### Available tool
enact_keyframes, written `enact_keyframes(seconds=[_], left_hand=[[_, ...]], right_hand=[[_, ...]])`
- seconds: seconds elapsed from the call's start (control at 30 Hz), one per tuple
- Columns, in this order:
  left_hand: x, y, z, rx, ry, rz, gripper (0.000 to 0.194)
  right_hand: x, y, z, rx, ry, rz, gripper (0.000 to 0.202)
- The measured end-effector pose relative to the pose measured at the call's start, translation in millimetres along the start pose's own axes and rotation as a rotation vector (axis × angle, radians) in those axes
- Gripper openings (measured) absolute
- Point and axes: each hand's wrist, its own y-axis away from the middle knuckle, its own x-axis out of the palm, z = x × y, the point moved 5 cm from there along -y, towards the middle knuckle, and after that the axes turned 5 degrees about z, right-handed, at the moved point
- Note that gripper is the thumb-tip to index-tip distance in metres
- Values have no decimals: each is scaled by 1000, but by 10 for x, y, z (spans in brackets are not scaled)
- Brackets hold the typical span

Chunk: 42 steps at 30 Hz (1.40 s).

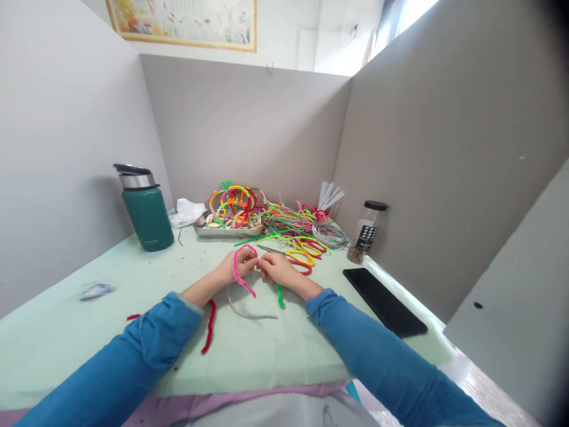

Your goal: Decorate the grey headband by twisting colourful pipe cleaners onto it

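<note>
A pink pipe cleaner curves in a loop over my left hand, whose fingers are closed on it. My right hand meets the left, its fingertips pinched at the pink piece's end. Under my right hand a green pipe cleaner sticks out toward me. A grey wire lies curved on the table below both hands. Beside my left wrist rests a dark red pipe cleaner. Scissors lie just beyond my hands, near bent yellow pipe cleaners.
Behind stands a metal tray of colourful pieces, with a heap of pipe cleaners and a wire coil to its right. A green bottle is at left; a jar and black phone at right. Grey partitions enclose the table.
</note>
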Motion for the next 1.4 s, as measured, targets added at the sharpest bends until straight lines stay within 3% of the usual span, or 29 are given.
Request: enact_keyframes(seconds=[0.4,1.4], left_hand=[[-12,8,-52,27,-9,-30,23],[32,26,-77,22,-76,47,20]], right_hand=[[4,-10,-10,-12,30,-2,22],[5,-11,-26,-28,37,6,24]])
